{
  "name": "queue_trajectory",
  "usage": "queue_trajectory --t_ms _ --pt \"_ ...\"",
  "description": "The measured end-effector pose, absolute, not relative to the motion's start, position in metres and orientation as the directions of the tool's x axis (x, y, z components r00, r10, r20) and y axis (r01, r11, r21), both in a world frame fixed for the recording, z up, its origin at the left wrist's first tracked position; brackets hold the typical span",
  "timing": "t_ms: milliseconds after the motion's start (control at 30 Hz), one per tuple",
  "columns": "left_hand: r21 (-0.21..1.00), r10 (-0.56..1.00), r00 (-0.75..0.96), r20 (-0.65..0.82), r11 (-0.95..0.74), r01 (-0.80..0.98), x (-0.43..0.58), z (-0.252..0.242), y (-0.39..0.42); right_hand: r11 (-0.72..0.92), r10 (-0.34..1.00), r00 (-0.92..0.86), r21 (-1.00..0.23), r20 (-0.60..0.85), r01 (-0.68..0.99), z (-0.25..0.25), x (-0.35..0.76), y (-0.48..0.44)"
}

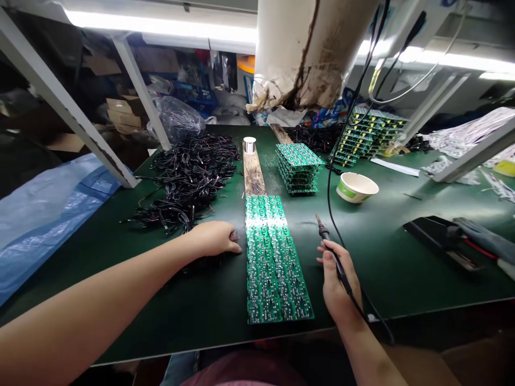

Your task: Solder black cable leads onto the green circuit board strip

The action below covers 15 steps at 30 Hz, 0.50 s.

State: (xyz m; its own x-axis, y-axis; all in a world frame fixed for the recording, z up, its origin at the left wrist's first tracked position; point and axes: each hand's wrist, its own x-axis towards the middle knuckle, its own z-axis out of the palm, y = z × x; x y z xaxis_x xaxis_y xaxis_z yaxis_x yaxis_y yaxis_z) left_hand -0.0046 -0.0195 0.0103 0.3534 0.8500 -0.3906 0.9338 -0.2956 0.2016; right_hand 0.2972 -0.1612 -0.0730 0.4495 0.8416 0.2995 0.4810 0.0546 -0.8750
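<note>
My left hand [213, 239] rests on the dark green bench mat [169, 316] at the left edge of a long row of green circuit boards [273, 257]. Its fingertips pinch a small wire end, which is barely visible. My right hand [337, 281] grips a black soldering iron [336, 262], whose tip points away from me, just right of the boards and not touching them. A heap of black-and-red wires [189, 177] lies beyond my left hand. A stack of circuit boards [298, 169] stands beyond the row.
A silver solder spool [249, 145] stands on a worn wooden strip [253, 177]. Further boards [368, 134] are stacked at the back right, near a paper bowl [357, 187]. The iron's cord [333, 177] rises overhead. A blue plastic sheet [52, 214] lies left, and a wrapped duct [306, 53] hangs above.
</note>
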Motion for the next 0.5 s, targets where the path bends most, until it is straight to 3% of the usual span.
queue_trajectory --t_ms 200,300,400,500 --pt "0.375 0.763 0.419 -0.491 -0.249 0.893 -0.020 0.045 -0.008 0.029 0.838 0.472 -0.887 0.273 0.461 -0.075 0.300 -0.161" --pt "0.541 0.781 0.401 -0.479 -0.097 0.835 -0.046 0.074 -0.019 0.001 0.839 0.486 -0.894 0.244 0.447 -0.075 0.299 -0.161" --pt "0.756 0.864 0.338 -0.373 0.072 0.651 -0.067 0.085 -0.030 -0.039 0.845 0.488 -0.887 0.217 0.461 -0.073 0.298 -0.162" --pt "0.948 0.948 0.278 -0.157 0.066 0.310 -0.075 0.078 -0.035 -0.061 0.846 0.487 -0.867 0.218 0.494 -0.073 0.299 -0.162"
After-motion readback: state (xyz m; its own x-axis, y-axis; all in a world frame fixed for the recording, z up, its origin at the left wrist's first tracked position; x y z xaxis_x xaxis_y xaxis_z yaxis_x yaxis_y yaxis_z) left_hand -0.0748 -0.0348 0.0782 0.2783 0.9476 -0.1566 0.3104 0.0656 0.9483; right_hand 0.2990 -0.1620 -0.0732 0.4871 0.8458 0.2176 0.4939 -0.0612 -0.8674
